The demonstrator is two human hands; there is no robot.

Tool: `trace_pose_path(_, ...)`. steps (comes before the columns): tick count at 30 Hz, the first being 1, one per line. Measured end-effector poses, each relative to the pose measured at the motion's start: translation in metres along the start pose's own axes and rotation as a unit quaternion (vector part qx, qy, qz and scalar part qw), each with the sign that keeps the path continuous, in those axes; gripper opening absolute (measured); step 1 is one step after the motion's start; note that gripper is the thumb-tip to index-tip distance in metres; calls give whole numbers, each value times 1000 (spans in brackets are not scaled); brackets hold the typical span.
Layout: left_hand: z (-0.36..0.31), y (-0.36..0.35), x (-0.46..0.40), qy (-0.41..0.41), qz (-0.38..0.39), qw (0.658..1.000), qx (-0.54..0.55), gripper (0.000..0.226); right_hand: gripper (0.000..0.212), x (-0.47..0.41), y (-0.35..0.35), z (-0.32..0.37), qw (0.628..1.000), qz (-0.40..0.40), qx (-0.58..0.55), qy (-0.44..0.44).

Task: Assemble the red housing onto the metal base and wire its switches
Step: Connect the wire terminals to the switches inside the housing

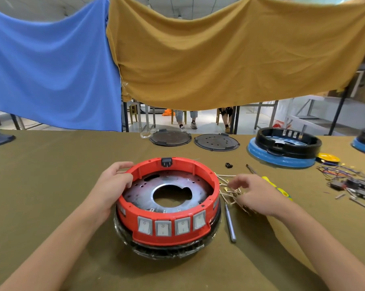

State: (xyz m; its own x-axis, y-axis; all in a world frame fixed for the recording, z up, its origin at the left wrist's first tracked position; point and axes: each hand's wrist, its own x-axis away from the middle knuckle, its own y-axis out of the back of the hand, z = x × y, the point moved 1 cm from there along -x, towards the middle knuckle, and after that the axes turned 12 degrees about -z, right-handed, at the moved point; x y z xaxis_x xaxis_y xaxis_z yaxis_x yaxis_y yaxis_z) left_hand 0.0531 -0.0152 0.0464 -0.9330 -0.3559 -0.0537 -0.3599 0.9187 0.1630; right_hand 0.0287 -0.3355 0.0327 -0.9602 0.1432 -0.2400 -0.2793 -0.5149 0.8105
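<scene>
The red ring housing (pixel 204 181) sits on the round metal base (pixel 139 192), which has a large centre hole. Several grey rocker switches (pixel 162 227) line the housing's near face, and a black power socket (pixel 166 161) sits at its far rim. My left hand (pixel 112 183) grips the housing's left rim, fingers curled over the edge. To the right of the housing my right hand (pixel 255 194) hovers with loosely bent fingers over a bundle of pale wires (pixel 228 192); whether it pinches one is hidden.
A grey screwdriver (pixel 230 223) lies right of the housing, and a yellow-green handled tool (pixel 280 189) beyond my right hand. Two dark round plates (pixel 170 138) lie at the back. A black and blue housing (pixel 282 148) and loose switches with coloured wires (pixel 349 181) lie right.
</scene>
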Motion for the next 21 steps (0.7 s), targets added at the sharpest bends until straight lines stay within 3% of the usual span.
trace_pose_path(3,0,1,0,-3,-3,1000,-5,52,24,0,-2,2,999,-17,45,17)
trace_pose_path(8,1,0,-1,-8,-9,1000,2,52,43,1,5,0,998,-50,18,17)
trace_pose_path(13,5,-1,-4,-11,-15,1000,10,51,11,-3,-1,0,992,-73,81,56)
trace_pose_path(21,8,-2,-5,-14,-15,1000,20,49,11,-4,1,-4,954,-271,-118,46)
